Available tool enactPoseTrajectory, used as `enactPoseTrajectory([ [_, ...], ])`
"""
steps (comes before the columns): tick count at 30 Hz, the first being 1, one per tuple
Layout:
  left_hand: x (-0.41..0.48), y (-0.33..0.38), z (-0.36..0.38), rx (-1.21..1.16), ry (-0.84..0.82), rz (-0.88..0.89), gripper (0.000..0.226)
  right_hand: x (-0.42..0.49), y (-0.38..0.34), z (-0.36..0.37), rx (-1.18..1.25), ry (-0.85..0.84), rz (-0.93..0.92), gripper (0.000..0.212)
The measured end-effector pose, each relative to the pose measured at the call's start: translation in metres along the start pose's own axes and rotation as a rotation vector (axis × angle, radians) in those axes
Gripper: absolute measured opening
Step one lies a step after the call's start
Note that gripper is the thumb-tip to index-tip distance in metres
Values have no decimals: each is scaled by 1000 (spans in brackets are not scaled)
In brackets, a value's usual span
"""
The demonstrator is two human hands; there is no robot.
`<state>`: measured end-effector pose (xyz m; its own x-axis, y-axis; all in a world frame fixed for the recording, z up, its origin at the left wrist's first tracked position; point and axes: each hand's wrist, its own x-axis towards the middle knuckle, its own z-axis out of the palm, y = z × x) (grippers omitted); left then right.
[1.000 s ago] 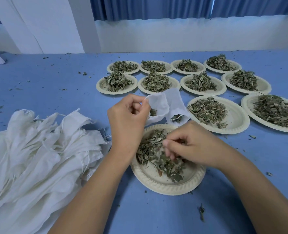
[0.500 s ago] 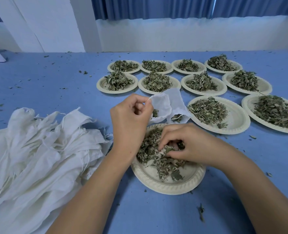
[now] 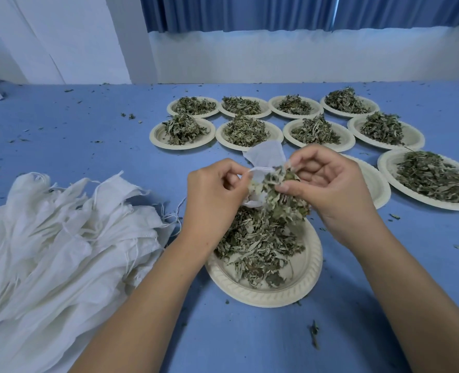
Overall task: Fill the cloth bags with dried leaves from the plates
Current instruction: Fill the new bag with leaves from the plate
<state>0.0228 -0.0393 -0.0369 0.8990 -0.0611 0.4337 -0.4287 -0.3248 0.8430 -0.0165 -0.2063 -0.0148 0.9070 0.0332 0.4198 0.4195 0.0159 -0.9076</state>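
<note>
Cloth bag [image 3: 266, 157] half hidden by leaves [image 3: 279, 195], left hand [image 3: 212, 195] and right hand [image 3: 330, 187].

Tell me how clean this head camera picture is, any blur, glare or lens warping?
Head view: soft, even light with no glare and only faint shadows by the near plate; the wide lens tilts the white column; the leaf clump in the right hand looks slightly smeared; the far plates are sharp.

The left hand [image 3: 212, 195] pinches a cloth bag [image 3: 266, 157] open while the right hand [image 3: 328, 184] holds dried leaves [image 3: 279, 195] at its mouth.
</note>
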Motion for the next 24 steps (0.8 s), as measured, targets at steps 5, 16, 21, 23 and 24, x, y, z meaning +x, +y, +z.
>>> enactPoseTrajectory([
  [5, -1, 2, 0, -65, -20, -15, 20, 0, 8, 8, 74, 178, 58, 24],
  [16, -5, 7, 1, -125, -10, 12, 18, -5, 16, 18, -704, 30, -139, 9],
  [21, -1, 2, -2, -76, 98, 16, 18, -5, 12, 13, -737, -266, -102, 43],
  [23, 0, 1, -2, -61, 101, 20, 17, -4, 12, 12, -740, -228, -173, 46],
  [24, -1, 1, -1, -55, 93, 22, 16, -4, 13, 12, -722, -180, -213, 41],
])
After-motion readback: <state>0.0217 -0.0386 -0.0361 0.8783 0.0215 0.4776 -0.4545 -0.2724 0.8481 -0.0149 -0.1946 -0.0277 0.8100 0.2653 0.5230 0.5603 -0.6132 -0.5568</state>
